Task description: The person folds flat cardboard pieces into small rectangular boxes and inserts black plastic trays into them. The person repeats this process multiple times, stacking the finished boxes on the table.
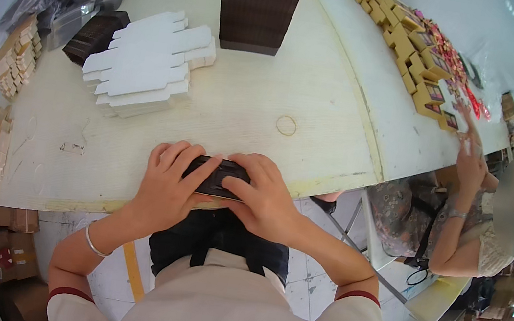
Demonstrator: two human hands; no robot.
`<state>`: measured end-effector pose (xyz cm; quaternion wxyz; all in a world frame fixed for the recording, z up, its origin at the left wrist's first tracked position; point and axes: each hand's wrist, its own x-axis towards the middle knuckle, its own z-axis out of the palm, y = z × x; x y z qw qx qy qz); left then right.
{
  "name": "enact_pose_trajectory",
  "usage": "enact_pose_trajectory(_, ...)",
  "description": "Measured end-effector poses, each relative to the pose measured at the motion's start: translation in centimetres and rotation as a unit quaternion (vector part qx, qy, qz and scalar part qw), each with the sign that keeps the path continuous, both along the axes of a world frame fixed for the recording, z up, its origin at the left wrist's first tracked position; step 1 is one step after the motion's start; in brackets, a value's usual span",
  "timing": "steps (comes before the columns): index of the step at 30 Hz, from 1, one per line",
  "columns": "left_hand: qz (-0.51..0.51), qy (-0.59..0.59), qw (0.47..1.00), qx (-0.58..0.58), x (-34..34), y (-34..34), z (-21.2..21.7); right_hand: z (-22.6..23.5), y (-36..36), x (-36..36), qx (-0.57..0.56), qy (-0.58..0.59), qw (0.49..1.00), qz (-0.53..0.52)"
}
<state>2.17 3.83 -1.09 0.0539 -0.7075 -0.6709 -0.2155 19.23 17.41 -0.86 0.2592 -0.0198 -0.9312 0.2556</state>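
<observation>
While both hands, left hand (167, 180) and right hand (264, 198), clasp the dark box (218, 176) at the bench (314, 136) edge (fingers wrapped tight), pressing evenly seems wise.

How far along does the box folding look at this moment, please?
Done: no finished dark box of this person's can be seen; the small boxes lined up on the neighbouring table lie by another person's hand. In hand: the left hand and right hand both press a dark box at the table edge. Left: a stack of white flat cutouts and dark flat pieces lies untouched.
</observation>
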Motion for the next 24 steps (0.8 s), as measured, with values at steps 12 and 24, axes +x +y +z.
enact_pose_trajectory(12,-0.516,-0.607,0.602,0.053,-0.3,-7.5,13.2,3.3,18.3,7.0,0.376,-0.063,0.885,-0.267)
enact_pose_trajectory(24,-0.588,-0.533,0.600,0.100,-0.9,-6.9,14.0,-0.1,5.6,-19.6,0.183,-0.019,0.983,0.008)
